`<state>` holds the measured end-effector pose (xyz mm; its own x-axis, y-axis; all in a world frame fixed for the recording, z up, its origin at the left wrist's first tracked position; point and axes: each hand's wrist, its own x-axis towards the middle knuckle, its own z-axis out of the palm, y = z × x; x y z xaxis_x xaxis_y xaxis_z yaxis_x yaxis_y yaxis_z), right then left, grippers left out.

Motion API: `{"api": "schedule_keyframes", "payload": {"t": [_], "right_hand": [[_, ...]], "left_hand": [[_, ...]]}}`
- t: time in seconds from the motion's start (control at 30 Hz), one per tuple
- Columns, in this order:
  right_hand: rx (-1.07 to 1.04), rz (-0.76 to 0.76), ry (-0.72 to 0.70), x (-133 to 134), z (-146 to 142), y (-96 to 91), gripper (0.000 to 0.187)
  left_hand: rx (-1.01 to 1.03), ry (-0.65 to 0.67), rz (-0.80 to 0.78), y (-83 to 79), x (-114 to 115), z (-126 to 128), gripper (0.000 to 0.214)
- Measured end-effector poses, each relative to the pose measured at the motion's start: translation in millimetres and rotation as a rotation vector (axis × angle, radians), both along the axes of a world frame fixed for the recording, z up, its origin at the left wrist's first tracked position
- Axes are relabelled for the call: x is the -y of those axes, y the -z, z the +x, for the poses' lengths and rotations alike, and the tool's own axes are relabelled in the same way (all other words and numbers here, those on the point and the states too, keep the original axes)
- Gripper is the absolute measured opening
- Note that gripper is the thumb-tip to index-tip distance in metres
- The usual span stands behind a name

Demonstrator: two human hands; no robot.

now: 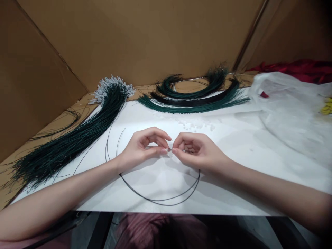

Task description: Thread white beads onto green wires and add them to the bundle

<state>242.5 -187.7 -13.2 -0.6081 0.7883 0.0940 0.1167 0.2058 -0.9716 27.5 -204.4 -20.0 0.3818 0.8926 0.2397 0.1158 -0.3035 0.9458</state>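
Note:
My left hand (145,147) pinches a small white bead (169,151) between thumb and fingertip; its other fingers curve loosely above. Close beside it, my right hand (197,148) is closed on a thin dark wire (166,205), thumb against forefinger. The end of this wire meets the bead between the two hands; whether it passes through cannot be made out. From my right hand, the wire bends down in a wide loop over the white board (228,193) and passes under my left wrist. Loose white beads (194,122) are scattered behind my hands.
At the left lies a thick bundle of dark green wires (93,128) with white beaded tips (100,91). Curved bundles of bare wire (197,100) lie at the back. A clear plastic bag (290,117) and red material (298,69) are at the right. Cardboard walls (145,38) enclose the table.

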Motion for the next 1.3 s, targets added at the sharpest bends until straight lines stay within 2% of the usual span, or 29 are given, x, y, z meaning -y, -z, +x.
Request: {"api": "schedule_keyframes", "payload": {"t": [0.1, 0.23, 0.53, 0.9, 1.3], "right_hand": [[-0.009, -0.004, 0.015, -0.1, 0.1, -1.0, 0.007], [-0.02, -0.013, 0.042, -0.7, 0.0, -1.4, 0.007], [-0.034, -0.019, 0.044, -3.3, 0.4, 2.0, 0.008], [-0.069, -0.148, 0.011, -6.3, -0.7, 1.2, 0.009], [-0.064, -0.315, -0.046, -10.8, 1.0, -1.8, 0.012]], "left_hand": [[-0.021, -0.02, 0.02, -1.5, 0.6, 0.9, 0.023], [-0.106, -0.05, 0.048, -4.1, 0.0, 2.1, 0.009], [-0.179, -0.069, 0.09, -3.4, -0.2, 3.1, 0.009], [-0.312, -0.055, 0.405, -4.5, 2.5, 5.3, 0.005], [-0.263, 0.029, 0.306, -7.6, 3.1, 2.2, 0.009]]}}
